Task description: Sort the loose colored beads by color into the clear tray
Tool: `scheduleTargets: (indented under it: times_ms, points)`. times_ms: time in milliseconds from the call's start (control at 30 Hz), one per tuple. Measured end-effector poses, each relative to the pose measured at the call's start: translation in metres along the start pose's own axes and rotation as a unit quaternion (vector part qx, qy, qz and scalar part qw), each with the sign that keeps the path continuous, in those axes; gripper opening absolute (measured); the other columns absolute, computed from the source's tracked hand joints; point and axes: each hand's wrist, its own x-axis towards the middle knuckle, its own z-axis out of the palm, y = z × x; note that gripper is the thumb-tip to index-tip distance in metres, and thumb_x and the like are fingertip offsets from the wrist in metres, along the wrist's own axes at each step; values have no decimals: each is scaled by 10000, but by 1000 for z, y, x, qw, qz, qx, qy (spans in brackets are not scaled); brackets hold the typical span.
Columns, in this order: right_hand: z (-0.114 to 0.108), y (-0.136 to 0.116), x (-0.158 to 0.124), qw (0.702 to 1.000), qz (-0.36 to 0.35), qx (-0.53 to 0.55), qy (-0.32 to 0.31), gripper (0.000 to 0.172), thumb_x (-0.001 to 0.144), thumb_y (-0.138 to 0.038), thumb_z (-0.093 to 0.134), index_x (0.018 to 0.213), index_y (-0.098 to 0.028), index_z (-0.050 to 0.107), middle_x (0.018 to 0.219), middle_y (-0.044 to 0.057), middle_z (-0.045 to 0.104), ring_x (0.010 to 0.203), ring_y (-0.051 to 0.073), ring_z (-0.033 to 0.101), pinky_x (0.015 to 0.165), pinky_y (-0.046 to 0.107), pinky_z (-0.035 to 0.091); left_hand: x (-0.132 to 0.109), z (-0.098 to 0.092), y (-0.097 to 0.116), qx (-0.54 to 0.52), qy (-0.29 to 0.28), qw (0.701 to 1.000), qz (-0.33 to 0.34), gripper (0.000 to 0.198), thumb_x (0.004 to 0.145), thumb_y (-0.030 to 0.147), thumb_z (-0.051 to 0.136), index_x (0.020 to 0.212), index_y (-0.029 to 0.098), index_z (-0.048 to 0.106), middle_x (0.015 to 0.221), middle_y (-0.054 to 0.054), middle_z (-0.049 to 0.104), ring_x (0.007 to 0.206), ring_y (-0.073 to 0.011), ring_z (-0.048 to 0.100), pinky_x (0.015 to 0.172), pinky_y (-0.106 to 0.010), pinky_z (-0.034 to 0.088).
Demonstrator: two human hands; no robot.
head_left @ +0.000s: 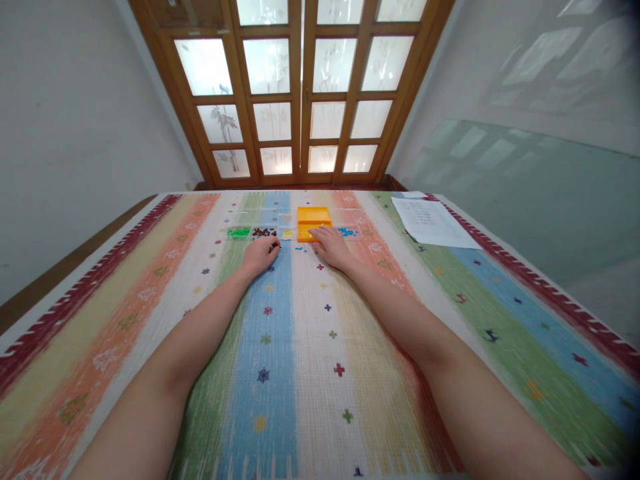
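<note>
My left hand (261, 255) rests on the cloth with its fingers curled together, just in front of a clear box of dark brown small pieces (264, 232). What its fingertips pinch, if anything, is too small to make out. My right hand (331, 247) lies with fingers stretched over the front part of an open yellow plastic box (314, 215). Left of the brown pieces is a clear box of green pieces (239, 232). A few yellow pieces (287, 234) sit between. Blue pieces (348, 232) fill a clear box beyond my right hand, and loose blue bits (300, 249) lie between my hands.
A striped, patterned tablecloth (315, 333) covers the table. A printed white sheet (433, 223) lies at the far right, with another bit of paper behind it. Beyond the table stand wooden doors with glass panes (303, 100). A glass panel (525, 180) leans along the right wall.
</note>
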Motion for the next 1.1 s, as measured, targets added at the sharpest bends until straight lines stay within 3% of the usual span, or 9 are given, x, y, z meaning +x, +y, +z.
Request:
scheduleTargets:
  times_ms: [267,533,667,967,1100]
  points:
    - [-3,2,0,1000,3,1,17,412,977,-240,600,1380,-198,679,1331,144,702,1254,320,606,1122,504,451,0,2,-1,-36,23,999,-28,219,946,211,568,1135,238,676,1101,-66,727,921,-226,653,833,-353,496]
    - [2,2,1,1000,-5,1,18,371,991,-226,604,1350,-195,690,1316,133,708,1238,301,613,1096,467,466,3,9,-12,-80,73,994,9,250,922,98,488,973,212,705,1097,-79,654,1003,-231,631,921,-375,504]
    - [-1,0,0,1000,-14,6,21,334,996,-230,613,1316,-216,706,1286,120,719,1217,298,616,1087,470,460,4,11,-14,-98,101,990,-1,243,940,121,504,995,202,727,1090,-87,660,963,-232,634,906,-383,512]
    - [-7,-14,1,997,-77,-7,1,202,1024,-252,576,1098,-226,762,1106,108,742,1100,285,600,1004,444,428,7,13,-24,-119,143,982,-35,419,944,120,513,1308,213,698,1237,-97,675,1023,-222,652,1002,-375,523]
    - [-4,-15,1,993,-111,-11,-27,199,1029,-257,575,1081,-226,765,1076,104,744,1055,272,592,962,415,421,9,16,-30,-128,142,980,-61,473,936,123,541,1392,192,647,1286,-109,674,958,-213,662,1001,-390,530]
